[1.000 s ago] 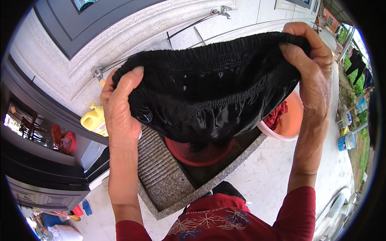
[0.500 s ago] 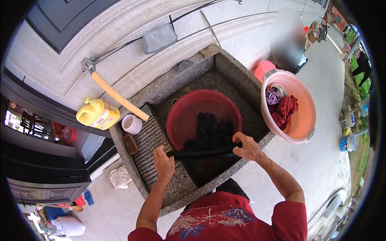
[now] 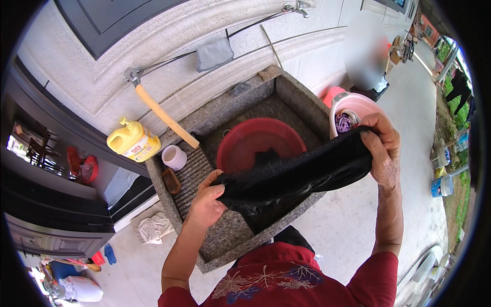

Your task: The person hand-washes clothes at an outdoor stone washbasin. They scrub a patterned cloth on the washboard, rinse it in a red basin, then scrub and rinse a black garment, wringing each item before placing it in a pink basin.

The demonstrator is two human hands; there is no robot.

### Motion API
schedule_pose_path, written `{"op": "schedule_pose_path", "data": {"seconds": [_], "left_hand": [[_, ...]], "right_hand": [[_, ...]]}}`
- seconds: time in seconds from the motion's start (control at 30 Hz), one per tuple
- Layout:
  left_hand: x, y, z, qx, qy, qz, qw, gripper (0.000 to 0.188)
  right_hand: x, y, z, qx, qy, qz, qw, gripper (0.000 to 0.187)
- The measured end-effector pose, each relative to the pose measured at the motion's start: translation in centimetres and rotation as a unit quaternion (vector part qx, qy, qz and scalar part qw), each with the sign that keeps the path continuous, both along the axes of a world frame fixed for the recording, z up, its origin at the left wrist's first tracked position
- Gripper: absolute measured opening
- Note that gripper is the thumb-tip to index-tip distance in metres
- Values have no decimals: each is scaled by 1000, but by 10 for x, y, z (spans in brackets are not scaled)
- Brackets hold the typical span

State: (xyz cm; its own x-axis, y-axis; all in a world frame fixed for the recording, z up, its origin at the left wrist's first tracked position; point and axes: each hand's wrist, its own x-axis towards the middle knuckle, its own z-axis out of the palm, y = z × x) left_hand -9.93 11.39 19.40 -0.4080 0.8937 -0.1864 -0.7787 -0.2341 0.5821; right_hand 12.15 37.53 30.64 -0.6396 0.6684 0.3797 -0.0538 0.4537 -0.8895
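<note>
A wet black garment point(image 3: 296, 174) hangs stretched between my two hands above the stone sink. My left hand point(image 3: 206, 203) grips one end of its top edge, over the ridged washboard point(image 3: 193, 166). Higher up and closer, my right hand point(image 3: 381, 151) pinches the other end between thumb and fingers. Below the cloth, a red basin point(image 3: 232, 148) with water in it sits in the sink point(image 3: 302, 88); a dark piece of the cloth still shows over it. What kind of garment it is cannot be made out.
On the sink's left edge are a yellow pump jug point(image 3: 132, 143), a white cup point(image 3: 174, 157) and a brown brush or soap block point(image 3: 171, 181). A yellow hose point(image 3: 166, 116) hangs from a tap. A pink tub point(image 3: 358, 102) with clothes stands right, partly hidden by my right hand.
Both hands have lifted the black garment up from the basin and spread it wide. My right hand has risen and moved right, now covering part of the pink tub.
</note>
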Motion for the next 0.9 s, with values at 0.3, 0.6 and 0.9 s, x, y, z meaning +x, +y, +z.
{"op": "schedule_pose_path", "data": {"seconds": [0.3,0.6,0.9], "left_hand": [[17,13,82,200,59,-5,978,84],[-54,109,-185,-278,33,285,917,58],[-89,123,-302,-506,379,143,761,67]], "right_hand": [[31,26,114,-104,105,108,983,13],[-136,81,-180,-394,-48,6,918,24],[-172,100,-373,55,-374,-59,924,46]]}}
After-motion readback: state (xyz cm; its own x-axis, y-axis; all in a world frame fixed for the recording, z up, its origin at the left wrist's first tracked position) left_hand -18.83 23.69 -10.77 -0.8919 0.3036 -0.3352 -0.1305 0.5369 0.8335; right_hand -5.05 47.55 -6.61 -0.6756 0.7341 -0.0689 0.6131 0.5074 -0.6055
